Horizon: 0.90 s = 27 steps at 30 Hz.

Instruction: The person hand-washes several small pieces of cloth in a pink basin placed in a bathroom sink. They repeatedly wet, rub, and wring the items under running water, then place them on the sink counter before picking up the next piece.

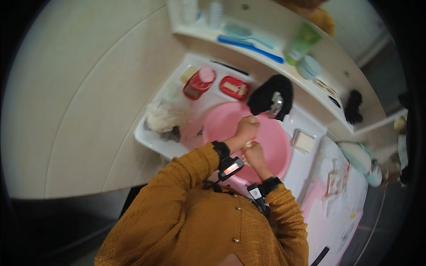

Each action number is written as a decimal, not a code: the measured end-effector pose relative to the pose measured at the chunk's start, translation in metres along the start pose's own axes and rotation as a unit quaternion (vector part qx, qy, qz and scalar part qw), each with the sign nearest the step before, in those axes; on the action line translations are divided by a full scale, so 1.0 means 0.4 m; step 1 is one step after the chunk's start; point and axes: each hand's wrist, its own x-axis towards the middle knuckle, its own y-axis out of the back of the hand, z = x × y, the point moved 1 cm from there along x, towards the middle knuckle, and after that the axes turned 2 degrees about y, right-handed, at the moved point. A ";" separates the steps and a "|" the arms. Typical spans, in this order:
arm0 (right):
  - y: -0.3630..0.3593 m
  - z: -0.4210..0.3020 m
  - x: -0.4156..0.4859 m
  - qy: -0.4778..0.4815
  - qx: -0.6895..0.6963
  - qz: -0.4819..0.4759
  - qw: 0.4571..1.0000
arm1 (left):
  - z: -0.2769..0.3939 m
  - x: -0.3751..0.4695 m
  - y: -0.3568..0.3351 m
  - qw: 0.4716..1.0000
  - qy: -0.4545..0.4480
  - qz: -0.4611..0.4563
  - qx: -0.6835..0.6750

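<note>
Both my hands are over a pink plastic basin (281,146) that sits in a white washbasin. My left hand (245,130) is clenched, and a bit of pale cloth shows at its fingers. My right hand (255,153) is closed just below it, nearer my body. Between and beneath the fists shows the small cream-coloured cloth (245,160), with a touch of red at the upper hand. Most of the cloth is hidden by my fingers. Past the basin's far rim rises the chrome faucet (275,105), with a black cloth (271,93) draped around it.
On the washbasin ledge are a red bottle with a pink cap (201,81), a red soap dish (234,88), a whitish bath pouf (166,116) and a soap bar (304,141). Above hangs a shelf holding a blue comb (249,49). A washing machine (332,226) stands at right.
</note>
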 end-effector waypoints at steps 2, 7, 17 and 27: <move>0.008 -0.012 0.005 -0.029 0.099 -0.004 0.995 | 0.026 -0.012 0.010 0.989 0.056 -0.067 -0.116; 0.058 -0.091 -0.022 -0.056 0.240 0.032 0.969 | 0.092 -0.062 0.063 0.987 0.059 -0.075 -0.132; 0.069 -0.192 -0.047 -0.032 0.269 -0.046 0.962 | 0.093 -0.150 0.436 0.824 -0.325 0.146 0.440; 0.065 -0.169 -0.046 -0.058 0.269 -0.041 0.961 | 0.042 -0.141 0.709 0.703 -0.077 0.121 0.696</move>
